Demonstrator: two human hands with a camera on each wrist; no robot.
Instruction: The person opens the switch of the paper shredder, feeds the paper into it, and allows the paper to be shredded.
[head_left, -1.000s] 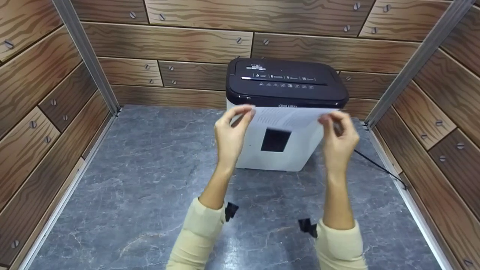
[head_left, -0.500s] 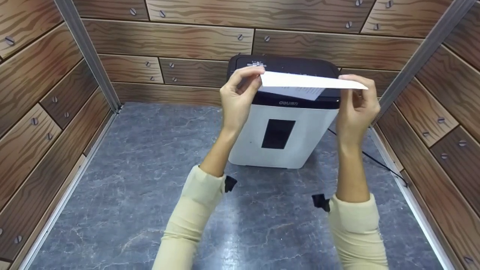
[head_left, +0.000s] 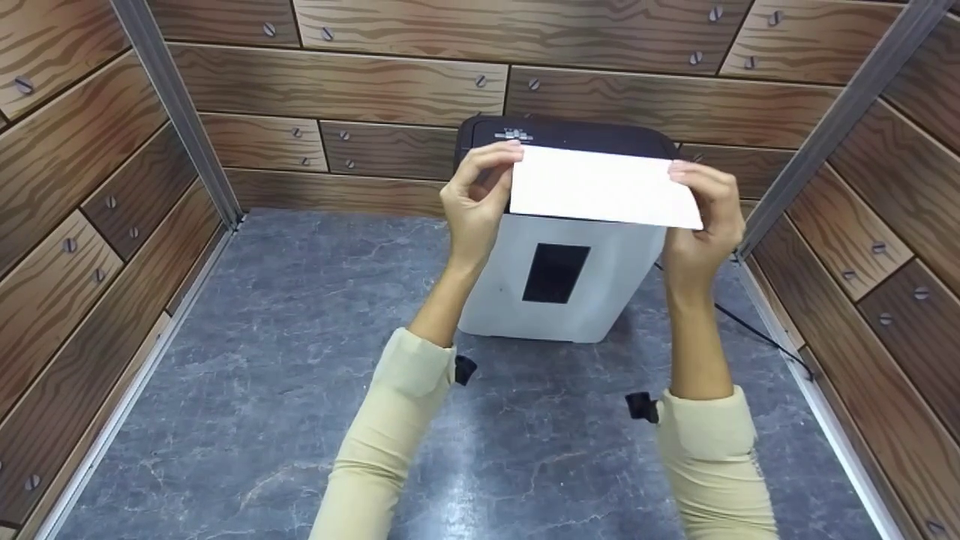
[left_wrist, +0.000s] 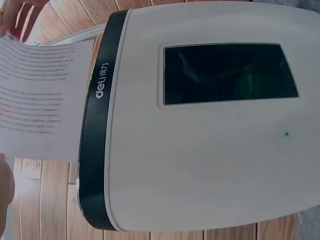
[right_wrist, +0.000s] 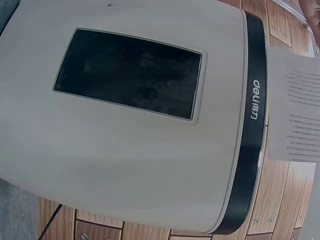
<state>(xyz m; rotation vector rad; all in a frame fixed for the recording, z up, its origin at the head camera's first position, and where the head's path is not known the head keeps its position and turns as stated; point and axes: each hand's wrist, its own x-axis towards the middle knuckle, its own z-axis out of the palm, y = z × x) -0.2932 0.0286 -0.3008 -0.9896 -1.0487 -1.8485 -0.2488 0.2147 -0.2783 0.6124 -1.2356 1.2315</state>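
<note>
A sheet of paper (head_left: 600, 187) is stretched between both hands, overlapping the dark lid of a paper shredder (head_left: 566, 281) in the head view. My left hand (head_left: 476, 210) pinches the left side with curled fingers and thumb, while my right hand (head_left: 709, 214) grips the right side. The blank face shows from above. In the left wrist view, printed lines cover the other face of the paper (left_wrist: 42, 95), which sits just beyond the lid's front edge. The right wrist view shows the same printed paper (right_wrist: 295, 110). The sheet hides the shredder's slot.
The shredder's white body has a dark window (head_left: 556, 273) and stands on a grey marbled floor (head_left: 322, 315). Behind it rises a wood-patterned wall (head_left: 337, 86). A black cable (head_left: 757, 334) runs across the floor to the right wall.
Both hands have lifted the paper from before the shredder's front up over its lid. Over the last half second the sheet has tilted, so more of its blank face shows.
</note>
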